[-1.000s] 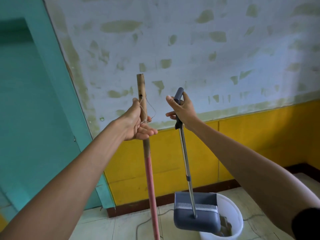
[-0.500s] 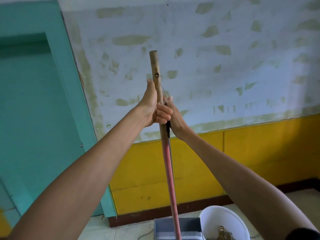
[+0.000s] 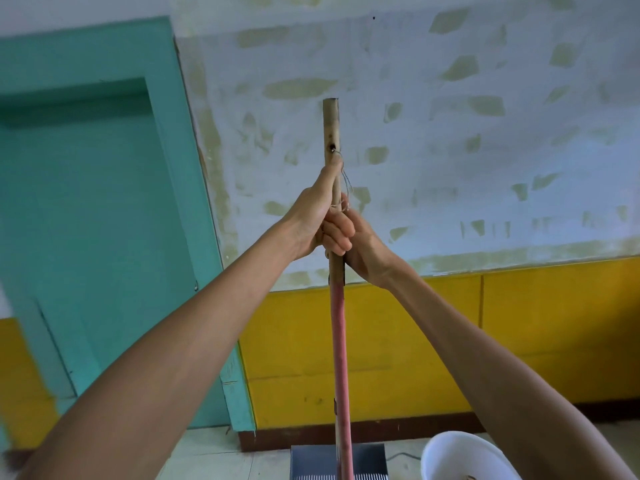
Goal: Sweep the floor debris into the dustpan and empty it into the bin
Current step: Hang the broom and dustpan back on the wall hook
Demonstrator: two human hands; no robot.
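A broom handle (image 3: 337, 341), bare wood at the top and pink lower down, stands upright in the middle of the head view. My left hand (image 3: 317, 216) is closed around its wooden part. My right hand (image 3: 363, 247) sits just behind and to the right, closed on the dustpan's thin handle, which is mostly hidden behind the broom handle. The grey dustpan (image 3: 311, 462) rests low at the bottom edge, directly below the hands. A white bin (image 3: 446, 455) stands to its right with some debris inside.
A teal door and frame (image 3: 104, 220) fill the left side. Ahead is a patchy white wall (image 3: 450, 150) with a yellow lower band (image 3: 519, 323) and dark skirting. Pale floor tiles (image 3: 214, 459) show at the bottom.
My hands came together: the dustpan handle, held apart to the right a second ago, now lies against the broom handle. The dustpan moved from over the bin to its left.
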